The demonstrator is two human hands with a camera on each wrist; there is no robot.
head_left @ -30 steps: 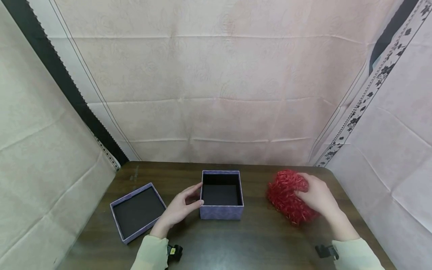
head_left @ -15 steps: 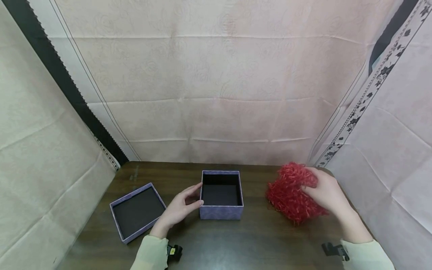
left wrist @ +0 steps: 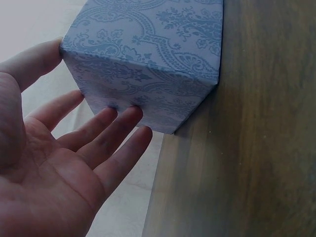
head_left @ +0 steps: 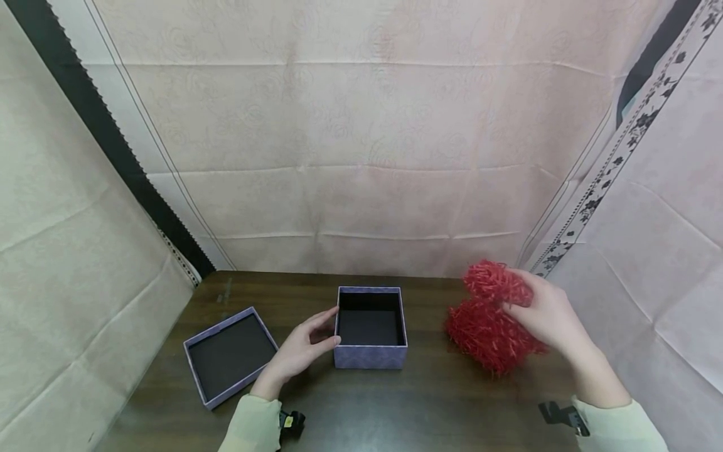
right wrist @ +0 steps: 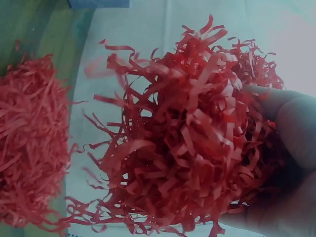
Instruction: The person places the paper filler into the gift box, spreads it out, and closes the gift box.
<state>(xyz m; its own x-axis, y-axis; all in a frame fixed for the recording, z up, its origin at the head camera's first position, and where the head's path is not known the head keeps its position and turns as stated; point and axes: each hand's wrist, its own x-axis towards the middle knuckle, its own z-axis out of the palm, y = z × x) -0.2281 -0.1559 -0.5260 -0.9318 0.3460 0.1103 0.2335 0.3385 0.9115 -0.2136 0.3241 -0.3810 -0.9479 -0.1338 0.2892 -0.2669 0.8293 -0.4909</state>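
An open-topped box (head_left: 369, 358) with a blue-purple patterned outside and black inside stands on the table. My left hand (head_left: 296, 355) is at its left side; in the left wrist view the fairly straight fingers (left wrist: 106, 123) touch the patterned wall, the thumb at a corner. To the right, my right hand (head_left: 545, 314) grips a bunch of red shredded paper (right wrist: 182, 143), raised above a pile of the same shreds (head_left: 486, 339). Loose strands hang between bunch and pile. Part of my right fingers is hidden by the paper.
The matching box lid (head_left: 231, 355) lies inside-up at the left, partly behind my left wrist. Dark wooden table (head_left: 361, 414) lies underneath. Pale cloth (head_left: 367, 144) hangs behind and along both sides.
My right hand has lifted a bunch of red shredded paper up off the pile and moved slightly right. The left hand, box and lid have stayed put.
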